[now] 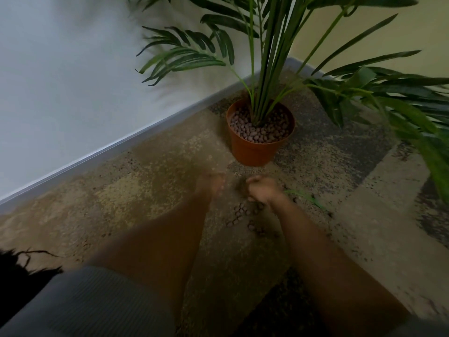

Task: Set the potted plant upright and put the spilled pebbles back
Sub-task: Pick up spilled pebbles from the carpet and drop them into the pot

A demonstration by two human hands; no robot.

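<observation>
Pot (257, 144), orange plastic, is standing upright on the patterned carpet (150, 190) at about 1 o'clock from the hands, near the room corner. The palm plant (269, 76) is rising straight from it, fronds spreading toward 3 o'clock and 10 o'clock. The pot is holding brown pebbles up close to its rim.

Spilled pebbles (239, 212) are lying loose on the carpet in a small cluster at 6 o'clock from the pot, between the two forearms and just below the hands. A green leaf fragment (308, 198) is lying on the carpet at 3 o'clock from the right hand.

Right hand (263, 192) is hovering low over the carpet just above the pebble cluster, fingers curled into a loose fist; possibly closing on pebbles, but motion blur is hiding the contents. Left hand (210, 184) is reaching forward beside it, at 9 o'clock from the right hand, heavily blurred; finger state cannot be told. Grey skirting board (136, 142) is running along the wall at 10 o'clock.
</observation>
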